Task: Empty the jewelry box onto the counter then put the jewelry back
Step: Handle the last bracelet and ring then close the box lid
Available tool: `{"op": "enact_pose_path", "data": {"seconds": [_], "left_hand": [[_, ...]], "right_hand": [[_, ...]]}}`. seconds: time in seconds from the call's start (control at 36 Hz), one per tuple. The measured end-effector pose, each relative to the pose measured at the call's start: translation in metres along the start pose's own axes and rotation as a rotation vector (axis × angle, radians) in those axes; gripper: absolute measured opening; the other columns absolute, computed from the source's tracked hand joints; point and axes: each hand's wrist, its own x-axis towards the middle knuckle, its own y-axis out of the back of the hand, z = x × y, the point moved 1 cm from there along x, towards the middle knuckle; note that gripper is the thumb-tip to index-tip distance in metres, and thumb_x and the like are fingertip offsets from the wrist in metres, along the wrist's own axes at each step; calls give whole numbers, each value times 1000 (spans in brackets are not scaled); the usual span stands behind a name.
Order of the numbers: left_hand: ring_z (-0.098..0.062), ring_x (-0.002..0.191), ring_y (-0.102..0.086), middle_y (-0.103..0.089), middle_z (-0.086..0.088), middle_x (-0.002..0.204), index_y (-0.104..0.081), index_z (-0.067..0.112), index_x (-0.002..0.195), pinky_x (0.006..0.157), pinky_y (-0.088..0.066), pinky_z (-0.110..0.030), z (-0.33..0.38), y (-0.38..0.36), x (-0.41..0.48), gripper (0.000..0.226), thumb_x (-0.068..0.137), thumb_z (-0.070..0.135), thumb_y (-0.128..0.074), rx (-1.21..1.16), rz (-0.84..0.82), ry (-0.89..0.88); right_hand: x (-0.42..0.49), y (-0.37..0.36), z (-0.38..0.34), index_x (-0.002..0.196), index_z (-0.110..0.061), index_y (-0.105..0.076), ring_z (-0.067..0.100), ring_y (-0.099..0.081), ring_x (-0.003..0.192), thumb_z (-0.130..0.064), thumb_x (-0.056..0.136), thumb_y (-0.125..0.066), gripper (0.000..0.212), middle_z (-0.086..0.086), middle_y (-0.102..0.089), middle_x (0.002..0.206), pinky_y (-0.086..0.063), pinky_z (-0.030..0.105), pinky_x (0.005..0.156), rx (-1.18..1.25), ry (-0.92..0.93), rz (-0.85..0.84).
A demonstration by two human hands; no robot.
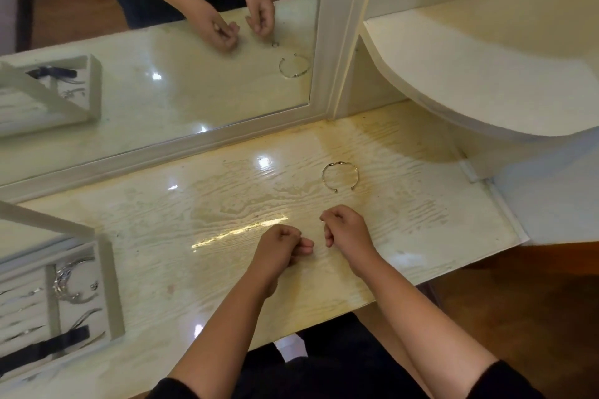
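1. Several pieces remain in the open jewelry box point(61, 298), far to the left of my left hand point(281, 248), at the desk point(181, 214) edge.
2. My left hand is curled nearly closed; whether it holds anything, I cannot tell.
3. My right hand point(346, 230) is loosely fisted, seemingly pinching something small. I should lay it down flat.
4. Just beyond the right hand lies a cuff bracelet point(339, 177), flat, its gap facing me.
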Motion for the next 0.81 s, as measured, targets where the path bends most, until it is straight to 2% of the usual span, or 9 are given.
{"op": "enact_pose_path", "data": {"seconds": [0.22, 0.36, 0.61, 0.81], "left_hand": [[0, 63, -66, -73, 5, 73, -56, 15, 89, 65, -43, -24, -16, 59, -25, 11, 93, 19, -46, -69, 54, -41], [1, 62, -66, -72, 8, 69, -55, 15, 88, 64, -42, -25, -28, 110, -44, 11, 93, 17, -45, -94, 93, -71], [-2, 68, -65, -70, 0, 84, -53, 17, 88, 64, -41, -23, -51, 195, -83, 10, 94, 20, -45, -65, 101, -63], [0, 63, -65, -69, 7, 74, -56, 15, 91, 61, -41, -23, -71, 251, -101, 11, 95, 19, -46, -135, 157, -83]], "right_hand": [[-26, -66, -9, 82, -10, -56, 7, -47, 46, -16, 91, -51, 12, -1, -53, 58, -41, 13, 49, -69, 20, -106], [-47, -118, -15, 77, -14, -56, 5, -48, 44, -15, 90, -52, 13, -3, -54, 57, -41, 12, 48, -48, 33, -141], [-87, -215, -22, 77, -9, -56, 0, -47, 38, -11, 88, -52, 11, -1, -53, 53, -40, 10, 45, -15, 67, -212], [-104, -269, -20, 79, -6, -57, 1, -47, 38, -9, 88, -52, 10, 1, -54, 56, -40, 11, 45, -43, 95, -261]]}}
